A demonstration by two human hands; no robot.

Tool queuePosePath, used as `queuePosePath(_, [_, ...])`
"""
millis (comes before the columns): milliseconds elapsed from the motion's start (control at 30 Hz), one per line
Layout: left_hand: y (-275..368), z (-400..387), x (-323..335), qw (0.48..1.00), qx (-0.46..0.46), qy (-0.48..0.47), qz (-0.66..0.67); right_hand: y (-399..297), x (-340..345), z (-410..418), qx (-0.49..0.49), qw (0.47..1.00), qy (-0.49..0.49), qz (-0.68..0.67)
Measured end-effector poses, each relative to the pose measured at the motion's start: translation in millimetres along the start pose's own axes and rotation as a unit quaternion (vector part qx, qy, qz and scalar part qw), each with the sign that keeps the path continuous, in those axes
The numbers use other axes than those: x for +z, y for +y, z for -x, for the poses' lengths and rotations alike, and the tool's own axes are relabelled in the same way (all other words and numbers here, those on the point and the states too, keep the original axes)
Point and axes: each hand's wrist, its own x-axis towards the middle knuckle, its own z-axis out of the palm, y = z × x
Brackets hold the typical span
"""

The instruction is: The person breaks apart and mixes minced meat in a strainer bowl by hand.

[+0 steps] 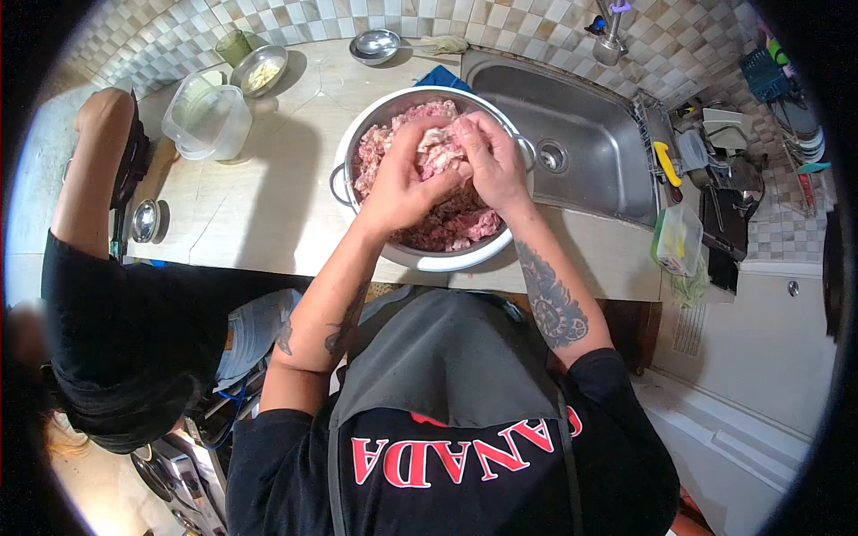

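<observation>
A large round metal pot [342, 144] with a pale rim and side handles stands in front of me on the counter. Raw ground meat [446, 218], pink with pale bits, fills much of it. Over the pot, my left hand [409, 184] and my right hand [496, 161] are cupped together around a clump of the meat [439, 151]. Thumbs and fingers of both hands curve about this clump, and its underside is hidden. Whether the clump is lifted off the rest of the meat is hard to tell.
Right of the pot lies a steel sink [583, 127], with a dish rack [647, 134] and a yellow-handled knife [667, 164] beyond. A clear plastic container [208, 120], a metal bowl with pale pieces [261, 70] and a ladle [379, 43] stand at the back. Another person's arm [94, 174] reaches in at left.
</observation>
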Motion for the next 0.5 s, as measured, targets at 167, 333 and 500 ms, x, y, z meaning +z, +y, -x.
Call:
queuePosePath(167, [3.4,-9.3,15.9,0.999,-0.017,0.028,0.034,-3.0,2.8,-0.1,-0.039,0.993,0.1,-0.059])
queuePosePath(333, [-7.1,-21.2,27.5,0.931,-0.184,0.09,0.303,4.2,-7.6,6.0,-0.102,0.988,0.113,-0.01])
queuePosePath(500, [-15.1,-32.1,10.8,0.952,-0.216,0.08,0.203,17.7,-13.0,7.8,-0.121,0.981,0.151,-0.014])
